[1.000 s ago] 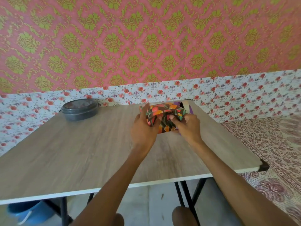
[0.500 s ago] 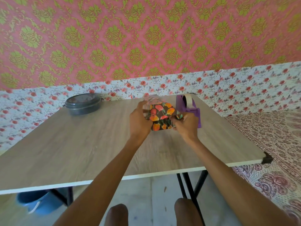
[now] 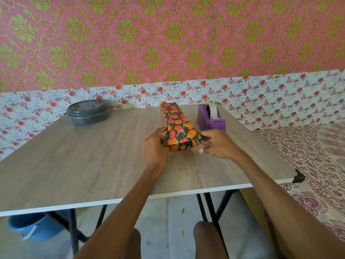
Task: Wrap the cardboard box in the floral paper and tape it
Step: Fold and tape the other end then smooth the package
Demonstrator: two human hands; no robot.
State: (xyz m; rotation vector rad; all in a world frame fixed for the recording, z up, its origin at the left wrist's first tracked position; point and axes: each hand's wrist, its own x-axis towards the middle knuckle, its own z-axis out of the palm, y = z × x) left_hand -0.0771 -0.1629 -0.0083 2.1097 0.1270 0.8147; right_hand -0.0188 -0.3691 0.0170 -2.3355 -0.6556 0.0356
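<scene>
Left hand, right hand grip near end; wrapped box extends beyond.

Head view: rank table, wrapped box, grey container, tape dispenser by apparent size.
1. table
2-3. wrapped box and grey container look alike; the box's near end sits closer to the camera, so unranked
4. tape dispenser

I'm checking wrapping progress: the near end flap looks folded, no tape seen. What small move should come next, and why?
Probably the right hand reaches to the purple tape dispenser beyond it for a strip, while the left hand holds the box wrapped in dark floral paper: its near flap is folded, with no tape visible.
</scene>
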